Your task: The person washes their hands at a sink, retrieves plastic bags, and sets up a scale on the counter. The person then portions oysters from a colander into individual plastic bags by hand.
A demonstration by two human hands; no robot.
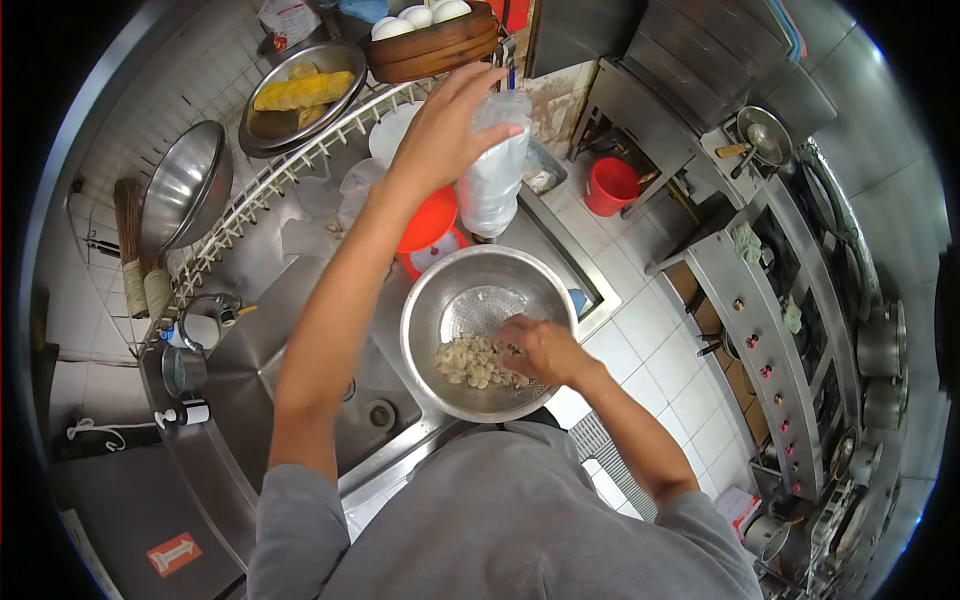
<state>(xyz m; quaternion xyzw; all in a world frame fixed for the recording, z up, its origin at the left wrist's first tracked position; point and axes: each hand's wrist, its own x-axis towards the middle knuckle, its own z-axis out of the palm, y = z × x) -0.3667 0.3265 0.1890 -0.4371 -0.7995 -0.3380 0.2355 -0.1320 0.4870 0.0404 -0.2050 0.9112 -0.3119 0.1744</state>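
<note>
My left hand (440,130) is raised over the back of the sink counter, its thumb and fingers spread. The thumb overlaps a tall stack wrapped in clear plastic (492,175); whether the hand presses on it is hard to tell. Below, a perforated metal colander (420,325) sits close to my body. Small, pale, wet-looking food pieces (468,362) are heaped along its near side. My right hand (540,350) is inside the colander with fingers curled into that heap, the fingertips partly hidden. Behind the colander stands a red plastic container (430,222).
The steel sink (310,350) lies to my left. A white wire rack (262,188) runs behind it, with a bowl of yellow food (305,92) and a bamboo steamer (430,52) of white round items above. A red bucket (612,187) and the stove (765,340) are rightward.
</note>
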